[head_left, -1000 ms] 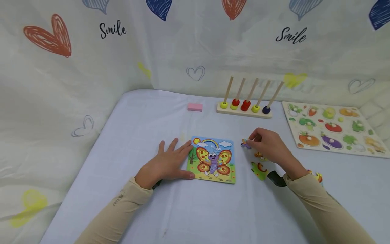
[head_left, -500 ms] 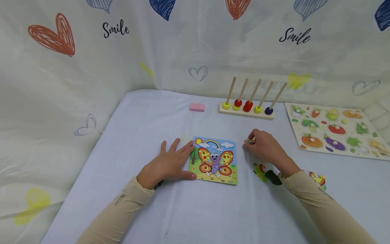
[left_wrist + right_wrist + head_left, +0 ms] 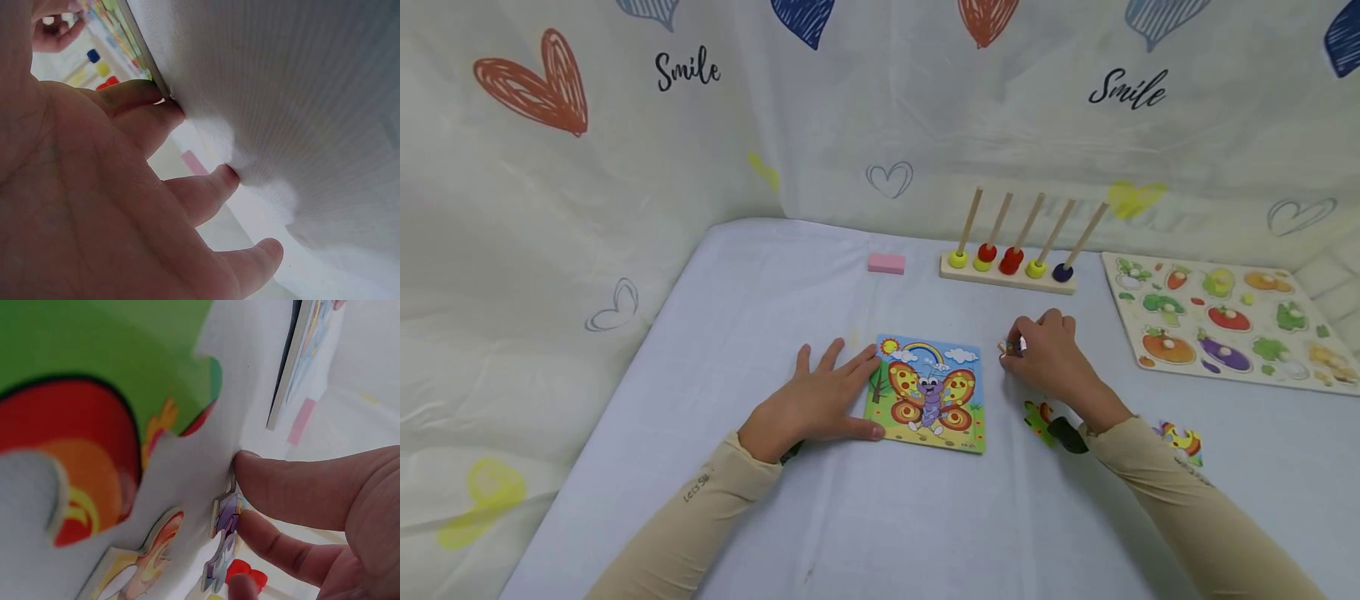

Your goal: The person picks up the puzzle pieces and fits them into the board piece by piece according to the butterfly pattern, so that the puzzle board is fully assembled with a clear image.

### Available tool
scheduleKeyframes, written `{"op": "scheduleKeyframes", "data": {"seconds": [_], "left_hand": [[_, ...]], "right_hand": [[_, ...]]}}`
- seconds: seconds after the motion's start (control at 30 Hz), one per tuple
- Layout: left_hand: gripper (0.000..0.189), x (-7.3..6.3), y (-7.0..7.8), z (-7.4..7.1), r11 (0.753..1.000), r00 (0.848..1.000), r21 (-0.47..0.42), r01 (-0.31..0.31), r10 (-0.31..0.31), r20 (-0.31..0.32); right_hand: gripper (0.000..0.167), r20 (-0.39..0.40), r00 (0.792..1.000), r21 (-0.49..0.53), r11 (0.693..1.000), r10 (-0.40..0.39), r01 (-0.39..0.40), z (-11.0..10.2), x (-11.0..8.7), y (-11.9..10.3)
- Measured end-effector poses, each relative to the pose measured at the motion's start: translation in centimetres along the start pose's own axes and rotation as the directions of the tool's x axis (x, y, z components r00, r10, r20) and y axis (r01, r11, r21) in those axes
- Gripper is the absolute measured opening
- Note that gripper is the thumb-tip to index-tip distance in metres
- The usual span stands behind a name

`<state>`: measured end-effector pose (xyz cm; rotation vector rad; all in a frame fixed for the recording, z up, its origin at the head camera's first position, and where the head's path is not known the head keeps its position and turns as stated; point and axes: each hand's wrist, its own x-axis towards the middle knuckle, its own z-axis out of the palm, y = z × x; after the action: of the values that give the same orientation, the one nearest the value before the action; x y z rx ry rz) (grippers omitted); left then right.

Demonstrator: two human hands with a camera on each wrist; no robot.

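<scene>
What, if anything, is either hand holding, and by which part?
The right hand pinches a purple-printed jigsaw piece by an edge; the exact spot is partly hidden. The left hand touches the butterfly puzzle along its left side, gripping nothing.

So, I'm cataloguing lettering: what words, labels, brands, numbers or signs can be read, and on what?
"Smile": backdrop, left.
"Smile": backdrop, right.
"Lets S", rest unclear: left sleeve.
Too small or blurred: right sleeve, lower right corner of butterfly puzzle, faint backdrop marks.

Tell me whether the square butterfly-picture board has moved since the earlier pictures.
No: in the head view, the board keeps its place against the pink rectangular block; only the whole view has shifted slightly.
</scene>
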<state>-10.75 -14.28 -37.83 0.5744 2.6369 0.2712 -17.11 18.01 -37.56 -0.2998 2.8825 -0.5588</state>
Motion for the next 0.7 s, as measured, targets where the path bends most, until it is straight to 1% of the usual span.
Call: {"op": "scheduleKeyframes", "data": {"seconds": [0.17,0.43,0.57,0.7], "left_hand": [[0.105,0.08,0.02,0.00,1.000,1.000,0.012,0.002,-0.002,0.004],[0.105,0.14,0.05,0.07,1.000,1.000,0.013,0.008,-0.008,0.000],[0.105,0.22,-0.01,0.15,1.000,1.000,0.013,0.010,-0.010,-0.003],[0.104,0.27,-0.09,0.25,1.000,1.000,0.015,0.007,-0.007,-0.005]], "right_hand": [[0.023,-0.023,1.000,-0.022,1.000,-0.010,0.010,0.13,-0.14,0.03],[0.037,-0.017,1.000,-0.055,0.998,0.015,-0.016,-0.07,0.00,0.12],[0.034,0.003,1.000,-0.054,0.999,0.006,-0.005,-0.13,0.17,0.18],[0.030,-0.002,1.000,-0.051,0.999,0.012,-0.012,0.05,0.31,0.12]]}}
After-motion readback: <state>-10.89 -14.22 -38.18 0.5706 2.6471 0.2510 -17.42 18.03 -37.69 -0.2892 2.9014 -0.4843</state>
